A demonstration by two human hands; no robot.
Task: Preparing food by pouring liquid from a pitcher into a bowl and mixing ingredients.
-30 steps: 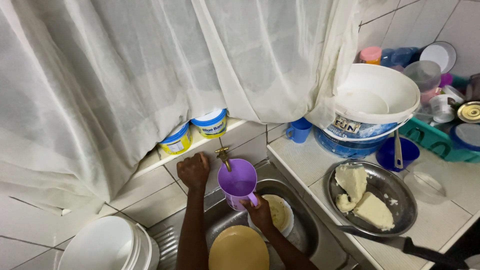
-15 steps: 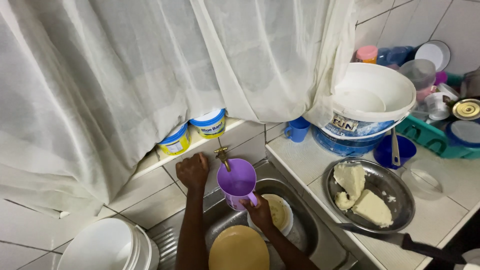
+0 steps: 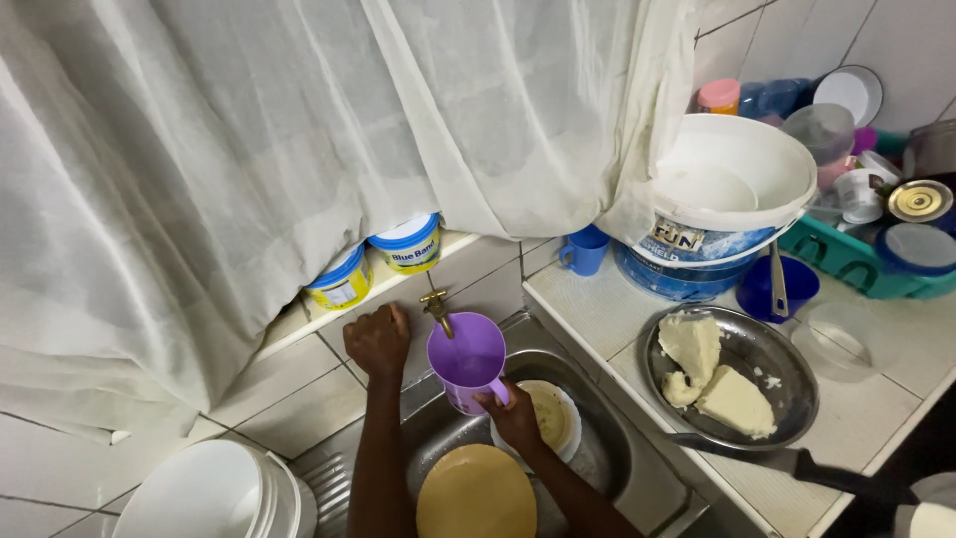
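My right hand (image 3: 515, 412) holds a purple plastic cup (image 3: 466, 358) by its handle, right under the spout of a small brass tap (image 3: 436, 309) on the tiled wall. My left hand (image 3: 378, 341) is closed on the tap's left side, where its knob is hidden under the fingers. The cup hangs over a steel sink (image 3: 607, 438). In the sink lie a white bowl with yellowish residue (image 3: 550, 415) and a round yellow plate or lid (image 3: 476, 494), both partly under my right forearm.
A steel pan (image 3: 737, 381) with pale dough lumps sits on the tiled counter to the right, a black-handled knife (image 3: 797, 463) before it. Behind are a white bucket (image 3: 732, 184), blue cup (image 3: 586, 249), blue bowl and a green dish rack. White buckets (image 3: 214, 493) stand lower left; a curtain hangs above.
Hands, cup and tap keep the same pose. The view has shifted slightly, nothing else differs.
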